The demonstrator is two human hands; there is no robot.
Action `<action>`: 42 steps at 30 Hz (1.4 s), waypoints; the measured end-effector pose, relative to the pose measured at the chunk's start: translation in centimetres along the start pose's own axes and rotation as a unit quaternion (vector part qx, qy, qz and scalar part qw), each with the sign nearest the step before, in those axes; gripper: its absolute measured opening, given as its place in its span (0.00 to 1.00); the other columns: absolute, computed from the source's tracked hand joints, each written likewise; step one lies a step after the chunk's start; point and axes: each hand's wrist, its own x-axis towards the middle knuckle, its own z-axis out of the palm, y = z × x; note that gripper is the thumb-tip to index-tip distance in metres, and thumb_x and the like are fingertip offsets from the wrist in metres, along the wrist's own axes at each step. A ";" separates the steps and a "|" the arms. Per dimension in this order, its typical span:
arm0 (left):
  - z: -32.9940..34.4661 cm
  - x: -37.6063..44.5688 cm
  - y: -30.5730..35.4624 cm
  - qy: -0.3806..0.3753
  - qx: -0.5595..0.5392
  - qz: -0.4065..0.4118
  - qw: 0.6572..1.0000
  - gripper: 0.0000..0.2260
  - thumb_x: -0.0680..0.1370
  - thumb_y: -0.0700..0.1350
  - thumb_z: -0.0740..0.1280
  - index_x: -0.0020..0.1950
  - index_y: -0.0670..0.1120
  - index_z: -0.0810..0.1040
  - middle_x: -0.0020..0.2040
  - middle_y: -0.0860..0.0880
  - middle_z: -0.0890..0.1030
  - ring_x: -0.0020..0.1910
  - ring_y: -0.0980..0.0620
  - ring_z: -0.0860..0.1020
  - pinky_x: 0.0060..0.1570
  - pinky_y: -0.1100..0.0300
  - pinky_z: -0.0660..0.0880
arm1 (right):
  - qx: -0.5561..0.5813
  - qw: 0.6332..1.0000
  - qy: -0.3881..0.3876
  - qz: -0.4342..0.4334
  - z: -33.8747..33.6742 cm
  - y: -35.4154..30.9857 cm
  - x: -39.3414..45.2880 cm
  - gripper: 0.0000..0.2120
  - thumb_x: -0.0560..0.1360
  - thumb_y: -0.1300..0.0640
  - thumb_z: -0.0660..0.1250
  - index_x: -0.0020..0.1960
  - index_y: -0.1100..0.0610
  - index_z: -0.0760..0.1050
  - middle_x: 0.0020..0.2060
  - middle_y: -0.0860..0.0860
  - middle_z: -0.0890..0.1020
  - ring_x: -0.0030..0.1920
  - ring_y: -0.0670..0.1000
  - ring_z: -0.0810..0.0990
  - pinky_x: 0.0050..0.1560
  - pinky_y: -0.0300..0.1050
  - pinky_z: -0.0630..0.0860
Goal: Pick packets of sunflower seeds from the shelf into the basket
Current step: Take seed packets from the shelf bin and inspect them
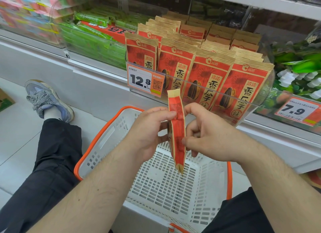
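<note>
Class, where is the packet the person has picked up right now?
In the head view, the packet hangs edge-on at centre, pinched between left hand and right hand, above the basket.

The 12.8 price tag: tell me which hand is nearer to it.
Left. The left hand grips the held packet just below and right of the 12.8 price tag; the right hand holds the packet's other side, farther right.

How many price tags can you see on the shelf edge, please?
2: the 12.8 tag left of the seed packets, and the 7.9 tag at far right. Others may lie out of frame.
</note>
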 end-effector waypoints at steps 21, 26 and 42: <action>-0.3 0.0 0.5 -0.013 -0.098 -0.009 0.995 0.15 0.77 0.43 0.62 0.61 0.38 0.78 0.47 0.40 0.77 0.43 0.43 0.78 0.44 0.47 0.79 | -0.022 0.999 -0.013 0.025 -0.5 1.0 0.1 0.44 0.66 0.51 0.79 0.73 0.37 0.57 0.47 0.46 0.79 0.38 0.44 0.81 0.41 0.41 0.74; 0.0 -0.3 0.7 -0.058 -0.153 -0.013 0.986 0.20 0.73 0.45 0.65 0.62 0.38 0.77 0.55 0.36 0.77 0.53 0.38 0.76 0.51 0.44 0.80 | 0.055 0.998 0.042 0.011 0.1 1.2 0.4 0.48 0.62 0.46 0.80 0.75 0.39 0.57 0.52 0.39 0.81 0.48 0.40 0.82 0.51 0.41 0.79; 0.3 -0.7 0.9 0.078 0.015 0.089 0.993 0.04 0.79 0.38 0.67 0.45 0.41 0.77 0.40 0.43 0.84 0.38 0.48 0.83 0.36 0.52 0.81 | -0.108 0.982 0.133 0.080 1.1 0.7 0.6 0.48 0.59 0.35 0.76 0.71 0.38 0.53 0.46 0.38 0.80 0.45 0.41 0.80 0.44 0.41 0.79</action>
